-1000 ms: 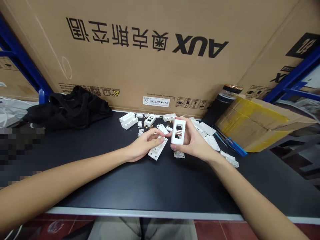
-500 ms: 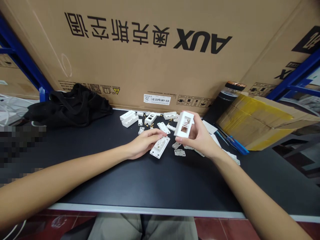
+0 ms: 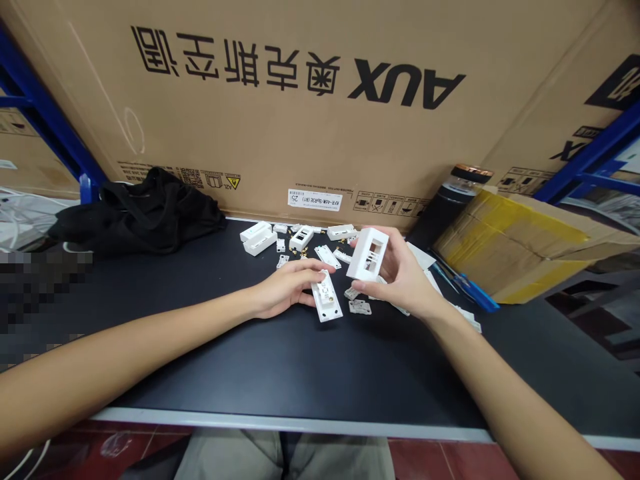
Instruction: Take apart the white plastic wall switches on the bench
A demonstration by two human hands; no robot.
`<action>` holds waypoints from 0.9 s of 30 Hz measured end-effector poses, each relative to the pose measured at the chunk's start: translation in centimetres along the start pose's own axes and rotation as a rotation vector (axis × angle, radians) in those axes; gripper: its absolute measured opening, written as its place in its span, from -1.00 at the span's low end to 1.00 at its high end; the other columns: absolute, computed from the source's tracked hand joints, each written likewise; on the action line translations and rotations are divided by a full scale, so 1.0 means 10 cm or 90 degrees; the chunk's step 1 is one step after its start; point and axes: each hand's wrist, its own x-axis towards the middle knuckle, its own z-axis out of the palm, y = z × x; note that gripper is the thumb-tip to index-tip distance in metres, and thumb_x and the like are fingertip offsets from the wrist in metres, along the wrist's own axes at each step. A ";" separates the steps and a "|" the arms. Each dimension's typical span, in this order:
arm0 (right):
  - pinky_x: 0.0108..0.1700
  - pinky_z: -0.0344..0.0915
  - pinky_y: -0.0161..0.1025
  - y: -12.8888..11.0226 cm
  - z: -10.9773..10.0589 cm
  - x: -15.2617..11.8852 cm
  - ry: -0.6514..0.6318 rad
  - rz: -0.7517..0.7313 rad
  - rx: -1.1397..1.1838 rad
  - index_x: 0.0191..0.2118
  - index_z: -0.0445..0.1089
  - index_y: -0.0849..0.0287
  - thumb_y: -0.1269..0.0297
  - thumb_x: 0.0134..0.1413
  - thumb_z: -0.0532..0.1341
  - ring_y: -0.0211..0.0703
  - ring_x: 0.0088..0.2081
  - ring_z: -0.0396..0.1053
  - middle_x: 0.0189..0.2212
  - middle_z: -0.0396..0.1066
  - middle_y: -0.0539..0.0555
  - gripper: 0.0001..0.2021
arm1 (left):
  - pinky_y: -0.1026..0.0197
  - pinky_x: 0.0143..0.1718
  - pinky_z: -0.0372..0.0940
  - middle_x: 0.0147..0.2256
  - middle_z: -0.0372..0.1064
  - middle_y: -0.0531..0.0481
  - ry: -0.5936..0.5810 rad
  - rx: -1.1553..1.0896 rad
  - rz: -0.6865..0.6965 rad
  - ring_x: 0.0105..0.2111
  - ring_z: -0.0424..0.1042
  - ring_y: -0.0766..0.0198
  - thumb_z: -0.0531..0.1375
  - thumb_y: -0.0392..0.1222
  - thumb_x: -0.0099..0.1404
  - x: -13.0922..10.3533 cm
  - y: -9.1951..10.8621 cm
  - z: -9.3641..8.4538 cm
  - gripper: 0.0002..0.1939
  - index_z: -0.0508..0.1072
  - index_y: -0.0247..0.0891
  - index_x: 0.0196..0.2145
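A person's left hand (image 3: pixel 285 288) grasps a white plate (image 3: pixel 331 311) by its far end, raised block upward, over a dark bench (image 3: pixel 280 377), while the right hand (image 3: pixel 404 270) grips a windowed housing (image 3: pixel 359 259), thumb at its near end. The two pieces are apart, a narrow gap between them; the housing sits to the plate's right and closer to the bench's back edge. Their long axes do not match: the plate slants from far left to near right, the housing from far right to near left, so the lines converge toward the front edge. Loose white parts (image 3: pixel 327 256) lie beyond the hands; a blue-handled tool (image 3: pixel 476 293) rests toward the right edge.
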 end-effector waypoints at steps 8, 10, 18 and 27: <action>0.07 0.35 -0.03 -0.01 -0.08 -0.02 -0.044 -0.027 0.114 0.14 0.35 0.00 -0.13 -0.18 0.47 0.08 0.03 0.38 0.00 0.40 0.09 -0.26 | 0.21 -0.25 0.39 -0.29 0.37 0.03 -0.001 0.070 0.010 -0.26 0.44 0.30 0.40 -0.12 0.19 -0.01 -0.03 0.01 -0.72 0.47 -0.27 -0.21; 0.10 0.35 0.01 -0.03 -0.09 -0.03 -0.054 -0.014 0.144 0.17 0.35 0.00 -0.17 -0.17 0.44 0.11 0.04 0.39 0.02 0.40 0.11 -0.24 | 0.24 -0.30 0.38 -0.30 0.35 0.04 0.006 0.073 0.020 -0.29 0.43 0.32 0.38 -0.07 0.21 -0.01 -0.04 0.01 -0.71 0.44 -0.26 -0.22; -0.38 0.43 -0.27 -0.06 -0.02 0.01 0.039 0.033 0.098 -0.05 0.24 -0.03 0.17 -0.12 0.49 -0.15 -0.21 0.40 0.02 0.36 0.08 -0.46 | 0.32 -0.38 0.32 -0.34 0.31 0.08 0.028 0.067 0.033 -0.36 0.38 0.38 0.36 -0.01 0.24 0.01 -0.05 0.03 -0.68 0.36 -0.24 -0.24; -0.32 0.51 -0.24 -0.06 -0.07 0.01 0.062 0.026 0.095 -0.09 0.30 -0.06 0.20 0.02 0.42 -0.21 -0.24 0.38 -0.12 0.22 -0.01 -0.63 | 0.16 -0.15 0.41 -0.21 0.38 -0.01 0.023 0.018 0.056 -0.17 0.43 0.26 0.37 -0.16 0.22 -0.02 0.00 0.05 -0.76 0.43 -0.26 -0.22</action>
